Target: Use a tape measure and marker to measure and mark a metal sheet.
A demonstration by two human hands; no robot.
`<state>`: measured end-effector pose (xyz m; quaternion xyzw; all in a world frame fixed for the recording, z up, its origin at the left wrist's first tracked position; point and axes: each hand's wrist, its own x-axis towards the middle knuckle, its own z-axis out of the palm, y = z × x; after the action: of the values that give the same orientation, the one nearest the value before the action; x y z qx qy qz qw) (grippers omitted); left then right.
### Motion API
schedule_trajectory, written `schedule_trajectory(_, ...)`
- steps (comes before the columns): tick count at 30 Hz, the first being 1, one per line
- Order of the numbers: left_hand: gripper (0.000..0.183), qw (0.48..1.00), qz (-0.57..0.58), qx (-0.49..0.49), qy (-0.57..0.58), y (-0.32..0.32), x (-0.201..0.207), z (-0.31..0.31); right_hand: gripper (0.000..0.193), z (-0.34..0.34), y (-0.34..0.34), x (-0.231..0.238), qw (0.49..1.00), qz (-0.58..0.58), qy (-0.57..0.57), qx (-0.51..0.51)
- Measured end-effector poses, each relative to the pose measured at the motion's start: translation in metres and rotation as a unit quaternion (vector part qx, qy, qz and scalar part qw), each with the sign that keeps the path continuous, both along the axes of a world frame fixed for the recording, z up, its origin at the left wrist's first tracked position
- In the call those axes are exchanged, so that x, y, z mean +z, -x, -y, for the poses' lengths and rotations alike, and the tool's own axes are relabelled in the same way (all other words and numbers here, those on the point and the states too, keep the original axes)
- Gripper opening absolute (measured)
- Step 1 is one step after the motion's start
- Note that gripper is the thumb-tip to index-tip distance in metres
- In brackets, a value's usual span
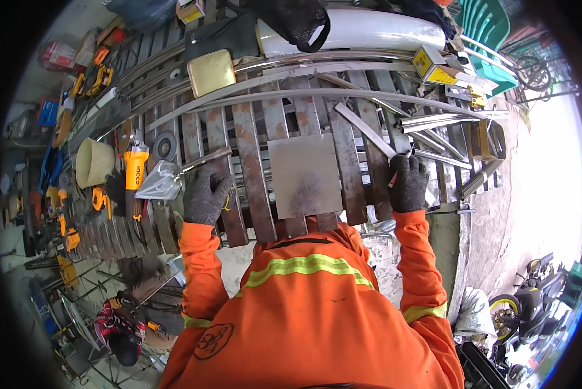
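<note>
A square grey metal sheet (306, 176) lies on the slatted metal bench between my two gloved hands. My left hand (207, 194), in a dark grey glove, rests on the slats left of the sheet with its fingers loosely apart. Just beyond its fingertips lie a short metal tube (207, 159) and a clear plastic bag (159, 181). To the right of the sheet, my right hand (409, 185) has its fingers curled. A small red-and-white thing shows by its thumb, too small to name. A flat metal bar (365, 129) ends close to those fingers.
On the left are a yellow angle grinder (135, 170), a grinding disc (165, 146) and a cream container (94, 163). Long metal strips (291, 95) cross the bench's far side. Metal profiles (440, 121) and a yellow box (431, 63) lie right. Another person (121, 330) is lower left.
</note>
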<state>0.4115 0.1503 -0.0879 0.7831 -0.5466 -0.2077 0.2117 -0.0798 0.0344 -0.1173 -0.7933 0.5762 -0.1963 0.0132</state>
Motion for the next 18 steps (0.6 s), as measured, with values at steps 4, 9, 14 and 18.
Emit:
schedule_trajectory(4, 0.047, 0.99, 0.123, 0.007, 0.073, 0.023, 0.017, 0.004, 0.026, 0.002, 0.014, -0.003, 1.0, 0.012, -0.007, 0.003)
schedule_trajectory(9, 0.05, 0.966, 0.133, -0.11, 0.193, 0.075, 0.031, 0.022, 0.024, -0.012, 0.027, -0.006, 0.99, 0.125, -0.003, 0.068)
schedule_trajectory(14, 0.066, 0.964, 0.116, -0.214, 0.105, 0.109, -0.002, 0.02, 0.023, -0.063, -0.015, 0.024, 0.984, 0.165, -0.018, 0.07)
schedule_trajectory(18, 0.087, 0.963, 0.158, -0.207, 0.064, 0.112, -0.046, 0.001, 0.027, -0.093, -0.069, 0.035, 0.977, 0.207, -0.032, 0.026)
